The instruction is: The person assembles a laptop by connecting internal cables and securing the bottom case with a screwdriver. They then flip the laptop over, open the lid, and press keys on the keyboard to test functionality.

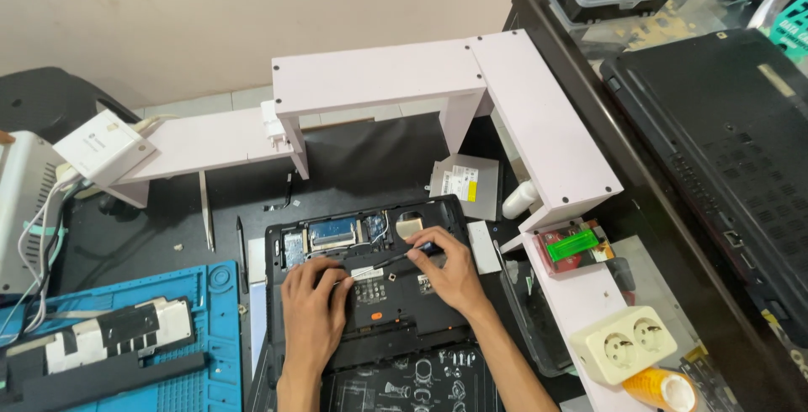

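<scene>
Bench: dark desk under a pale wall, with a white shelf frame [471, 75] bridging over the work spot.
Laptop: the laptop [370, 277] lies bottom-up at centre front, between a blue mat [202, 328] and the frame's right leg.
Done so far: as I judge it, the base cover is already off — metal shields and cables show in the open bay; an optical drive [467, 185] lies out just behind the laptop.
Left to do: boards inside look seated, so I'd say the strip-down is early to midway.
Left hand: my left hand [313, 303] presses flat on the laptop's inner panel, fingers spread, holding nothing.
Right hand: my right hand [450, 265] pinches a slim dark tool [402, 255], tip down in the bay.
Labels: white sticker with a yellow patch on the drive; small white label on the laptop between my hands.
Packages: red box with green insert [574, 245] on the right shelf, cream double socket [623, 343] nearer me, orange roll [661, 385] at the edge.
</scene>
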